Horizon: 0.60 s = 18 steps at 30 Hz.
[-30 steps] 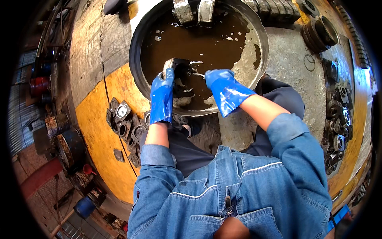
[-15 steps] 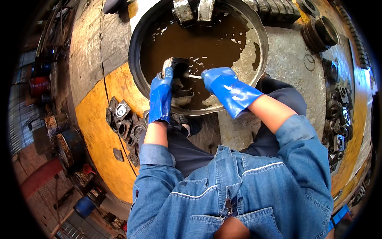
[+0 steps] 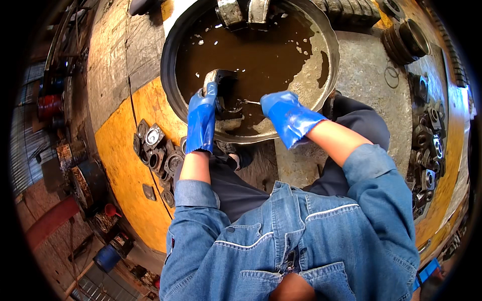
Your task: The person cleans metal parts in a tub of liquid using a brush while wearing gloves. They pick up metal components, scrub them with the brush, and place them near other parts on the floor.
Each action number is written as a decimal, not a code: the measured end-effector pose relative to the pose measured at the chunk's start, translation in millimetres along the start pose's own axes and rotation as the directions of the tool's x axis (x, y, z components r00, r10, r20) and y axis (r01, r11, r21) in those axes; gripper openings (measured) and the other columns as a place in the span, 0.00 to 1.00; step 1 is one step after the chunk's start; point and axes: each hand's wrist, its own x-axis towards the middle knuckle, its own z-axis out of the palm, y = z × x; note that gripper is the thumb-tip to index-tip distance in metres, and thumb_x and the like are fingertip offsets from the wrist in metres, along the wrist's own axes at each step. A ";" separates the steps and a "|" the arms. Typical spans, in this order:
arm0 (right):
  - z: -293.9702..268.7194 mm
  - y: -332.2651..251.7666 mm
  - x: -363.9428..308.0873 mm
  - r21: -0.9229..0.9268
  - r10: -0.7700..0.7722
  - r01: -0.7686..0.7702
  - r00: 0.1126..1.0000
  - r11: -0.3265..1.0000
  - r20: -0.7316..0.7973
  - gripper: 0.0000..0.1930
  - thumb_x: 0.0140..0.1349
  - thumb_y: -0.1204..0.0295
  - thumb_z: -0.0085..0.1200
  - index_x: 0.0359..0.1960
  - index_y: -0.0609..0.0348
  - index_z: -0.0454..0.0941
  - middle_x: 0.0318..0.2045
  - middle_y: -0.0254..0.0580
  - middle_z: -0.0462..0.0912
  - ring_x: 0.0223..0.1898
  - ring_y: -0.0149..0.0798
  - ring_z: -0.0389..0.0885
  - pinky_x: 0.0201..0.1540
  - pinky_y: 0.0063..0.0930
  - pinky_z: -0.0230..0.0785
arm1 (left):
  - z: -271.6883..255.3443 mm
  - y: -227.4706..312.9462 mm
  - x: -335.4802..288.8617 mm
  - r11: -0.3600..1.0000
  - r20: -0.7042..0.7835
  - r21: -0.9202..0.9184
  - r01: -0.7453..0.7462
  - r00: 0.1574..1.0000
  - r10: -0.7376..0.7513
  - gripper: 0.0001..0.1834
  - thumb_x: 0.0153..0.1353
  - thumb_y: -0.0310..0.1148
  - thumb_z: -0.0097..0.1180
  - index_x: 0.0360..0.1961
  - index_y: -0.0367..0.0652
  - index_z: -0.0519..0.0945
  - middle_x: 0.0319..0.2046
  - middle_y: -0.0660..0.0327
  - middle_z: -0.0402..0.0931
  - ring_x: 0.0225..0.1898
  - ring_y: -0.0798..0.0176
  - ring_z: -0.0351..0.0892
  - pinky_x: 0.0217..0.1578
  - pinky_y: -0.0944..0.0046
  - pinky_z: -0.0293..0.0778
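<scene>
Both my hands wear long blue rubber gloves. My left hand (image 3: pixel 202 113) is closed around the side of a dark, hollow metal housing (image 3: pixel 214 77), held tilted above brown liquid in a large round metal basin (image 3: pixel 169 75). Closed too, my right hand (image 3: pixel 282 108) grips a thin, light-coloured tool (image 3: pixel 251 102). Its handle is hidden in the glove, and its tip points at the housing's open side; I cannot tell whether they touch. Another metal piece (image 3: pixel 228 124) lies just below the housing at the basin's near side.
Two metal blocks (image 3: pixel 258 11) stand at the basin's far edge. Small metal parts (image 3: pixel 155 155) lie piled on the yellow floor at left, more (image 3: pixel 428 150) at far right. Ring-shaped parts (image 3: pixel 405 41) sit at upper right. A blue container (image 3: pixel 107 259) is at lower left.
My right hand has moved slightly right and down, drawing the tool back from the housing's opening. The housing in my left hand has shifted only a little.
</scene>
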 end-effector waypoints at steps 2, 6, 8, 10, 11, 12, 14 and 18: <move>9.9 4.2 9.5 0.005 0.012 -0.012 1.000 1.000 0.010 0.14 0.59 0.68 0.66 0.47 0.53 0.90 0.42 0.40 0.91 0.45 0.51 0.91 0.42 0.53 0.81 | 5.3 4.0 0.5 0.997 0.030 -0.073 0.001 1.000 0.001 0.38 0.69 0.62 0.51 0.55 0.32 0.84 0.48 0.38 0.85 0.53 0.41 0.85 0.55 0.51 0.76; -14.0 -0.1 -16.4 0.045 -0.113 0.117 0.991 0.992 -0.076 0.16 0.61 0.70 0.63 0.52 0.55 0.88 0.48 0.46 0.90 0.50 0.54 0.90 0.47 0.55 0.82 | 2.1 -6.1 -6.6 0.994 -0.017 -0.101 0.039 0.999 -0.041 0.38 0.69 0.61 0.51 0.53 0.31 0.84 0.45 0.38 0.86 0.51 0.39 0.86 0.54 0.50 0.76; -6.5 7.2 -4.9 0.094 -0.047 0.059 0.990 0.994 -0.132 0.17 0.62 0.70 0.62 0.52 0.54 0.88 0.50 0.46 0.90 0.51 0.54 0.90 0.49 0.54 0.82 | -0.7 7.8 -7.9 0.997 0.038 -0.074 0.017 0.999 -0.014 0.38 0.69 0.61 0.50 0.54 0.31 0.84 0.46 0.38 0.86 0.52 0.39 0.85 0.54 0.50 0.76; -14.8 1.0 -11.5 0.108 -0.014 0.023 0.997 0.994 -0.082 0.16 0.62 0.71 0.60 0.53 0.53 0.88 0.51 0.45 0.90 0.52 0.53 0.89 0.50 0.52 0.82 | -3.0 10.2 -11.4 0.998 0.055 -0.058 0.020 0.998 -0.017 0.38 0.69 0.61 0.51 0.54 0.31 0.84 0.46 0.38 0.85 0.52 0.39 0.85 0.55 0.50 0.76; -20.5 0.7 -14.6 0.104 -0.015 0.017 1.000 0.994 -0.022 0.16 0.63 0.71 0.60 0.53 0.53 0.88 0.50 0.45 0.90 0.52 0.52 0.89 0.50 0.51 0.82 | -2.6 11.1 -11.0 0.998 0.051 -0.052 0.024 0.998 -0.022 0.38 0.69 0.60 0.51 0.54 0.31 0.84 0.46 0.38 0.85 0.52 0.39 0.85 0.54 0.51 0.76; -30.6 -2.9 -24.5 0.093 -0.020 0.017 0.999 0.996 0.038 0.16 0.63 0.71 0.60 0.53 0.53 0.88 0.50 0.45 0.90 0.52 0.52 0.89 0.50 0.51 0.83 | -3.9 9.2 -12.1 0.998 0.041 -0.052 0.035 0.999 -0.033 0.37 0.69 0.60 0.51 0.54 0.31 0.84 0.45 0.38 0.85 0.52 0.39 0.85 0.54 0.51 0.76; -32.4 -2.4 -35.2 0.037 -0.116 0.116 0.993 0.993 0.010 0.15 0.65 0.71 0.57 0.52 0.52 0.87 0.47 0.47 0.90 0.51 0.52 0.89 0.50 0.47 0.83 | -8.9 2.9 -15.4 0.996 0.028 -0.086 0.033 0.999 -0.031 0.37 0.68 0.60 0.51 0.54 0.31 0.84 0.45 0.37 0.85 0.52 0.39 0.85 0.54 0.51 0.76; -12.1 13.3 -29.4 -0.003 -0.059 0.058 0.997 0.998 -0.059 0.16 0.70 0.66 0.53 0.56 0.46 0.84 0.49 0.44 0.89 0.52 0.50 0.88 0.54 0.44 0.80 | -8.8 21.7 -24.6 0.993 -0.009 -0.103 -0.055 0.998 0.054 0.38 0.67 0.60 0.52 0.52 0.29 0.84 0.44 0.37 0.85 0.52 0.39 0.85 0.54 0.51 0.76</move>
